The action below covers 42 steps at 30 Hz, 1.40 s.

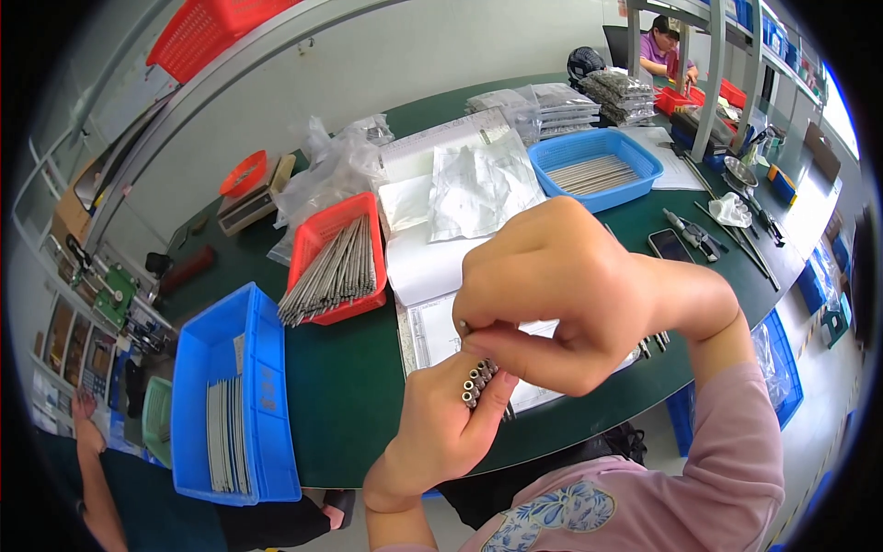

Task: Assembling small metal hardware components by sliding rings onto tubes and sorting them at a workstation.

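Observation:
My left hand (432,428) is closed around a small bundle of thin metal rods (476,382); their round, hollow ends stick out between thumb and fingers. Just above it, my right hand (556,304) is pinched shut, its thumb touching the left hand near the bundle. A small metal tip (464,327) shows between the right fingers; the rest of that piece is hidden. Beneath both hands lies a printed drawing sheet (432,336) on the green table. More dark rod ends (655,346) show to the right of my right hand.
A red basket (381,285) of metal rods and a blue bin (184,405) with rods stand left. Behind are a blue tray (648,175) of rods and bagged parts (561,106). A phone (670,246) and calipers (694,235) lie right. Other people (660,46) are nearby.

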### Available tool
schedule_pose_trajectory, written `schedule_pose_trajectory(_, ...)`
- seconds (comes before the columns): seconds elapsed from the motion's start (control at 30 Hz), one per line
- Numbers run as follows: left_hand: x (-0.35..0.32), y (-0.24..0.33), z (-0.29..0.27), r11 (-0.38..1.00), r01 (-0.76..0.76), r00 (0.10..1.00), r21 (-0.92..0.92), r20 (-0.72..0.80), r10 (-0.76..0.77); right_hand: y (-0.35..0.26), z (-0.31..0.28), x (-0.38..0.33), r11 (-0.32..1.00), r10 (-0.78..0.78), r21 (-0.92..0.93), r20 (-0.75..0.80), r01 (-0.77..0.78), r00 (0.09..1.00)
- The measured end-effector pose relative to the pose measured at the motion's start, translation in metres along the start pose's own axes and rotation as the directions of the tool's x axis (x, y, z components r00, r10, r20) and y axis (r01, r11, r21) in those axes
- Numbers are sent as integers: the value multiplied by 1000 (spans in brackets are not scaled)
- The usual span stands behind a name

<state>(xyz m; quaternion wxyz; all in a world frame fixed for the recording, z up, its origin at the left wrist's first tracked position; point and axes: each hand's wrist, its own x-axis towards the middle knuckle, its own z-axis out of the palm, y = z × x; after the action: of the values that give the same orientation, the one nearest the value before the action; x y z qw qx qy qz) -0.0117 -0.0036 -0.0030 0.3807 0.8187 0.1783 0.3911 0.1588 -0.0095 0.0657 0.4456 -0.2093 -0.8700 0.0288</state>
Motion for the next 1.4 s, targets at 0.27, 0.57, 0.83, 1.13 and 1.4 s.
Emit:
schedule_pose_trajectory(0.27, 1, -2, 0, 1000, 12, 1000, 3, -8, -12, 2, -2, -3, 996, 58, 62, -23, -56, 998)
schedule_pose_trajectory(0.57, 0, 0, 1, 1000, 5, 1000, -12, -22, -5, -3, -2, -3, 994, 103, -32, 20, -102, 995)
schedule_pose_trajectory(0.83, 0, 2, 3, 998, 14, 998, -64, -60, -18, -12, -5, -18, 994, 111, 4, -51, -110, 993)
schedule_pose_trajectory(1.13, -2, 1, 5, 998, 39, 997, -48, -58, -41, -5, -13, -24, 982, 171, -94, 101, -162, 980)
schedule_pose_trajectory(1.4, 5, 13, 11, 938, 272, 942, -214, -141, -305, -21, -97, -57, 767, 507, -341, -198, -544, 839)
